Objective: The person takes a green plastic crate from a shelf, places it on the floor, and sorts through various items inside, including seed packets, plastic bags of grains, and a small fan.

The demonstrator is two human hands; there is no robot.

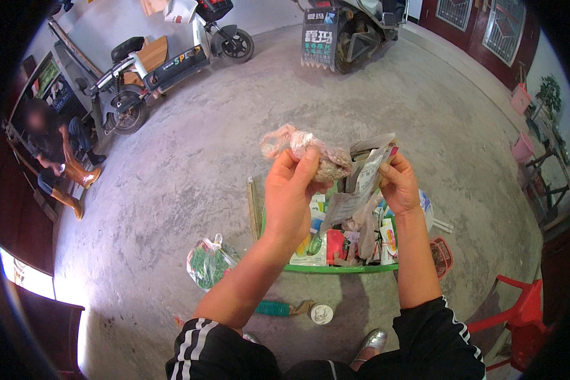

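Note:
In my left hand (294, 190) is a knotted, pinkish translucent plastic bag (330, 161) with small grain-like contents, perhaps seeds, bunched at its right end. My right hand (401, 183) grips an opened silvery foil packet (356, 190) by its right edge; it bears printing and its mouth gapes upward. The bag's full end is right beside the packet's mouth. Below both hands lies a green-rimmed tray (346, 269) on the floor. It holds several seed packets, among them a white one with green vegetables (313, 249) and a red one (335, 242), plus crumpled plastic bags (368, 232).
Left of the tray sits a clear bag of greens (211, 261). Nearer me lie a green bottle (273, 308) and a round white lid (321, 314). A red basket (441, 256) and red plastic chair (517, 313) stand right. A person (52, 147) sits far left, near an electric scooter (171, 71).

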